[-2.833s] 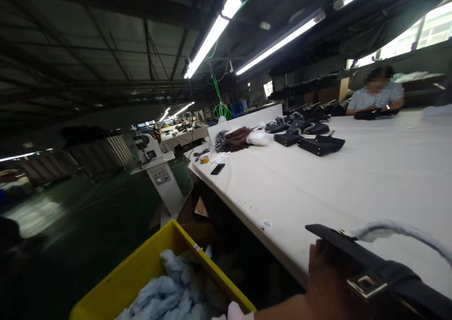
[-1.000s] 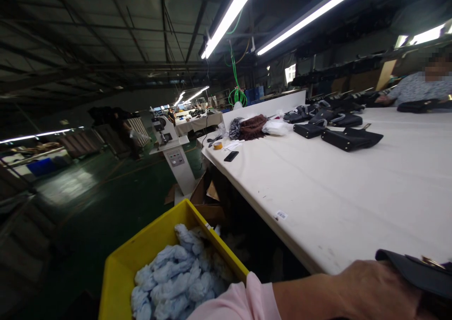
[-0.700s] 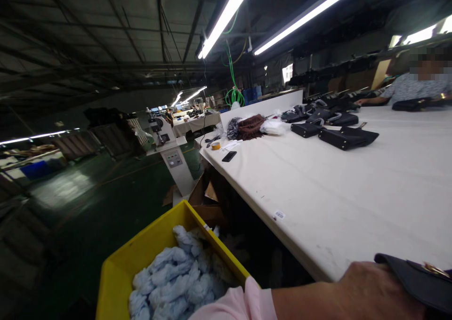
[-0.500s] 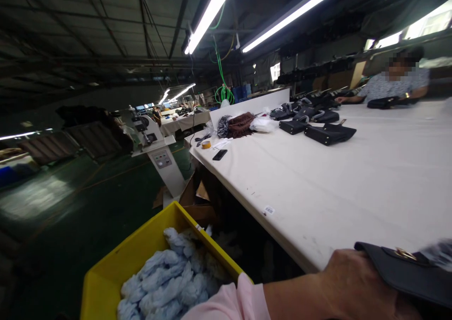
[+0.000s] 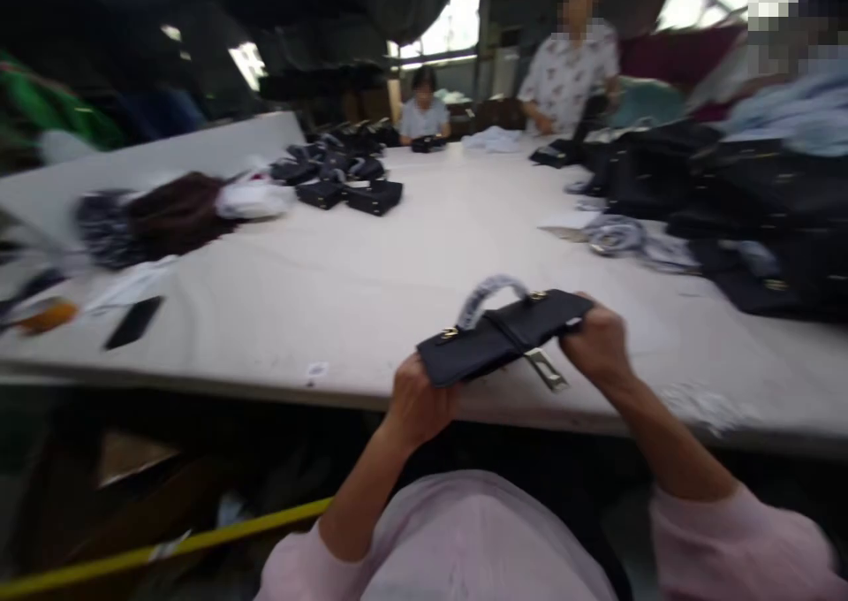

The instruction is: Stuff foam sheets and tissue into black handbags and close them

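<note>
Between my two hands is a black handbag (image 5: 477, 353), held above the near edge of the white table (image 5: 457, 247). A grey patterned handle (image 5: 487, 293) arches from its top, with gold-coloured fittings at both ends. A metal-framed tag (image 5: 547, 369) dangles from a dark strap at its front. My left hand (image 5: 424, 399) is closed around the bag's left end, its fingers partly hidden beneath it. At the other end, my right hand (image 5: 600, 346) grips the bag's side, fingertips hidden behind it.
Black bags (image 5: 374, 196) lie in a group at the far left, and more bags (image 5: 729, 186) pile up on the right. A phone (image 5: 133, 322) and orange tape roll (image 5: 48, 315) lie at left. Co-workers (image 5: 570, 79) are across the table. A yellow bin rim (image 5: 199, 543) is below.
My view has swung right, from the aisle and bin to the table. The bag, at the lower right before, is now central, with both hands visible on it.
</note>
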### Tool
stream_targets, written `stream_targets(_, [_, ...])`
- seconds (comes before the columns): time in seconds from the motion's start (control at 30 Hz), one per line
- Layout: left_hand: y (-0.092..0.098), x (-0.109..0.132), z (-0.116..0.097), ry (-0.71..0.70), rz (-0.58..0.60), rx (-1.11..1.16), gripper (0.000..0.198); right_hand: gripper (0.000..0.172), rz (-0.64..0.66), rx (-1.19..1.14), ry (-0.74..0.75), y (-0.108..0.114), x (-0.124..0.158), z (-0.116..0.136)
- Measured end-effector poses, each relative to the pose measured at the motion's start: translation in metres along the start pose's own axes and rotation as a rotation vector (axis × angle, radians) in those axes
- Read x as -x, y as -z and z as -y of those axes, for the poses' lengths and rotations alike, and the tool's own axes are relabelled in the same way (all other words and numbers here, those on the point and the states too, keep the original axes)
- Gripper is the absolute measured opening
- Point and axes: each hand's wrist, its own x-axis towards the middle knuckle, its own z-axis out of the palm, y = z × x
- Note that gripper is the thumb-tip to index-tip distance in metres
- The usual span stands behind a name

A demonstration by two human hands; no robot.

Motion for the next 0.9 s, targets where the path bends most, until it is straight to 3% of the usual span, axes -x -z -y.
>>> stream_targets(0.1, [-0.002,-0.004,0.009,0.03,-0.024,-0.119,0.028,0.012,-0.052,0.145,0.018,0.027,0.018,-0.008])
stream_targets(0.2, [0.006,-0.011,0.004,0.015,0.008,-0.193,0.035,0.014,-0.009,0.102,0.178,0.029,0.017,0.007])
stream_targets(0.33, [0.01,-0.029,-0.019,0.006,0.077,-0.205,0.037,0.021,0.076,-0.066,0.303,0.023,0.004,0.021])
stream_targets(0.47, [-0.012,-0.045,-0.034,0.022,0.139,-0.166,0.037,0.02,0.305,-0.009,0.288,0.013,-0.015,0.023])
stream_targets(0.57, [-0.03,-0.047,-0.04,0.007,0.024,-0.195,0.029,0.023,0.375,0.066,0.265,0.013,-0.023,0.024])
stream_targets(0.7, [-0.038,-0.04,-0.043,-0.193,-0.065,-0.074,0.026,0.021,0.396,0.14,0.296,0.026,-0.02,0.026])
stream_targets(0.9, [-0.018,-0.029,-0.035,-0.455,0.078,0.217,0.027,0.027,0.5,0.151,0.4,0.021,-0.017,0.029])
